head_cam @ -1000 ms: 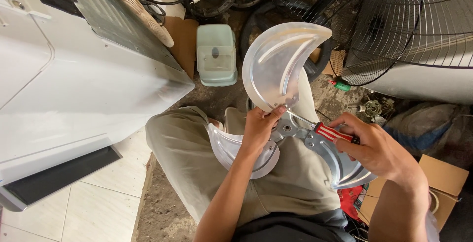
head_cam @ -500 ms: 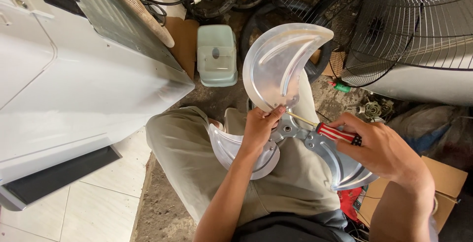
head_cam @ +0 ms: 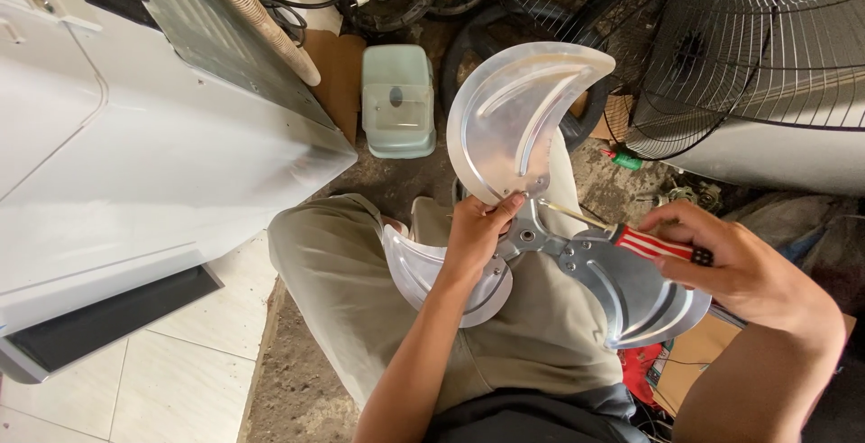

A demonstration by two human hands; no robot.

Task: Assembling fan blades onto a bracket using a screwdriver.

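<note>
Left hand covers the base of the upper fan blade and part of the hub; fasteners there not resolvable. Screwdriver handle end buried in the right hand, tip too small to read against the hub. White appliance and wire fan guard cut off by frame edges.

Sat with a metal fan blade assembly across the lap, its upper blade raised toward the far side. Gripped the base of that blade with the left hand; held a red-and-white-handled screwdriver in the right hand, tip at the hub. Had a white appliance casing at left, a pale green plastic container beyond the knees, and wire fan guards far right.
</note>
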